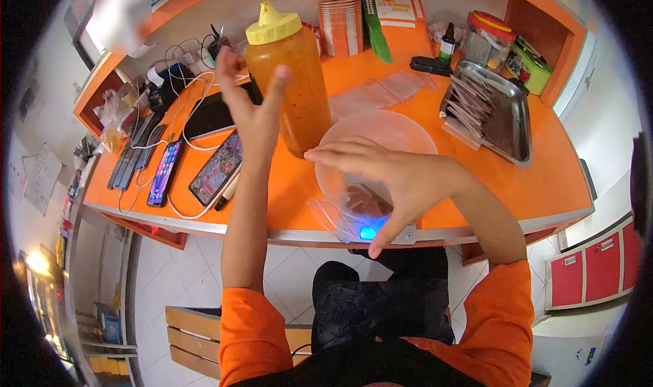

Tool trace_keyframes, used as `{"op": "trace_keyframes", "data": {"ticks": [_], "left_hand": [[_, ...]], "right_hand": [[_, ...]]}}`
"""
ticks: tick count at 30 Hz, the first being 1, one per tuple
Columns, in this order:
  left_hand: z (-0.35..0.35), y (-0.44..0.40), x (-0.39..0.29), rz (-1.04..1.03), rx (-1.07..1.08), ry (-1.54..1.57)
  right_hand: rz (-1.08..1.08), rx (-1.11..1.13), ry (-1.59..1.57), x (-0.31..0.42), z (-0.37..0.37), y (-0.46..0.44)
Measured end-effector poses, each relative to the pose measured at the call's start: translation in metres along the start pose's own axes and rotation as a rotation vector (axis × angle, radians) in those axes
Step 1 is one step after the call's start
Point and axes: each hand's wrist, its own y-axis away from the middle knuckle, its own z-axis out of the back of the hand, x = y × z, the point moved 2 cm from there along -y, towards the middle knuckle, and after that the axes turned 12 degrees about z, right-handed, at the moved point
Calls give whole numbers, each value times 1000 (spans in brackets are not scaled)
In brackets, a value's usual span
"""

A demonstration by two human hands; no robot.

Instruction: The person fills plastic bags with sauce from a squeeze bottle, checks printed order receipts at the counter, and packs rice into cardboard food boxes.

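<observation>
A large squeeze bottle with a yellow nozzle cap and orange-brown contents stands on the orange table. My left hand is raised beside it with fingers apart, holding nothing; whether it touches the bottle I cannot tell. Fingers spread, my right hand hovers empty over a translucent round bowl. A small clear plastic bag with brown contents lies at the near side of the bowl, partly under my right hand. Just below it, a blue light glows at the table edge.
Flat clear plastic bags lie behind the bowl. A metal tray on the right holds several brown-filled sachets. To the left are several phones and white cables. A jar with a red lid stands at the back right.
</observation>
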Motion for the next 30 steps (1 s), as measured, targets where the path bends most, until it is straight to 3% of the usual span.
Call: {"op": "trace_keyframes", "data": {"ticks": [4,7,8,10,13,17,22,24,30], "left_hand": [[10,4,-15,-346,-181,55],[13,14,-17,-287,214,238],[7,19,-24,-300,220,226],[1,24,-22,-158,529,347],[-13,30,-32,50,762,306],[-21,35,-27,202,702,369],[-22,34,-23,220,664,246],[-21,35,-21,265,674,336],[-19,39,-34,323,688,436]], "right_hand": [[-53,83,347,4,-19,-1],[-98,24,257,0,-15,-5],[-105,-15,185,-2,-10,-6],[-20,-205,171,-11,2,-1],[55,-535,53,-31,18,5],[-143,-708,-48,-33,38,16],[-159,-944,-96,-42,33,19],[-165,-1004,-92,-35,28,14],[-147,-911,-71,-23,28,11]]}}
